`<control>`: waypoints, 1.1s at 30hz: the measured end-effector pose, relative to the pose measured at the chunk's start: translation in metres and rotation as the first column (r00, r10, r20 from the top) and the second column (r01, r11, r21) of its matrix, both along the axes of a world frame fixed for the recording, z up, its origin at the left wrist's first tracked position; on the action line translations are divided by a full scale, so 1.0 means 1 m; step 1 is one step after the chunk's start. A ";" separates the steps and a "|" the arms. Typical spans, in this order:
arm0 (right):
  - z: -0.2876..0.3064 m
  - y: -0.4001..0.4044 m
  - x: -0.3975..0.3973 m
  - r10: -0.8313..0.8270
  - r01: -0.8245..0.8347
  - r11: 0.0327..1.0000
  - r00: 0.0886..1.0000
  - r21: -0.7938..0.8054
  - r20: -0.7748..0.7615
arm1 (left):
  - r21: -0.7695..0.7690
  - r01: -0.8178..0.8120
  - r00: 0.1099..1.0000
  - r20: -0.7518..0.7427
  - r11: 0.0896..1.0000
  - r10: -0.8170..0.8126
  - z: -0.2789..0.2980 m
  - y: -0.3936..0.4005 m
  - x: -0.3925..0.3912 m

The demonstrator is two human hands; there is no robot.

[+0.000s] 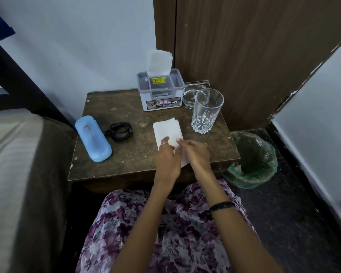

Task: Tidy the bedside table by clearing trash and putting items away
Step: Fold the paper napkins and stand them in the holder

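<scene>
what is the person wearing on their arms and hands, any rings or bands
Both forearms are bare, with no sleeves in view. The left hand has a thin ring on one finger. The right hand shows no ring, but a dark braided band circles that wrist. A purple and white floral garment covers the lap below.
</scene>
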State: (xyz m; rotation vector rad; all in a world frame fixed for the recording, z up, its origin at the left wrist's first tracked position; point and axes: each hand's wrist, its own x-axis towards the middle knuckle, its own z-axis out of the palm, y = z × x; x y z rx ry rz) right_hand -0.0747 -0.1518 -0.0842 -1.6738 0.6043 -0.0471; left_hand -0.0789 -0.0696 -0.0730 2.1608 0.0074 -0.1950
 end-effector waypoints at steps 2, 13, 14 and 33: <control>-0.005 0.001 0.002 0.016 -0.018 0.997 1.000 -0.080 -0.020 | -0.043 -0.081 0.995 0.054 0.996 0.083 0.003 0.007 0.001; 0.008 -0.002 0.000 0.189 -0.191 0.981 0.980 -0.019 -0.064 | -0.487 -0.257 0.939 -0.329 0.835 0.097 0.009 0.026 0.018; 0.012 -0.004 0.000 0.231 -0.233 0.972 0.971 -0.031 -0.060 | -0.512 -0.220 0.958 -0.274 0.830 0.085 0.013 0.024 0.018; 0.009 -0.005 0.008 0.433 -0.372 0.805 0.901 -0.462 0.028 | -0.287 -0.011 0.996 -0.083 0.958 -0.013 -0.002 0.038 0.024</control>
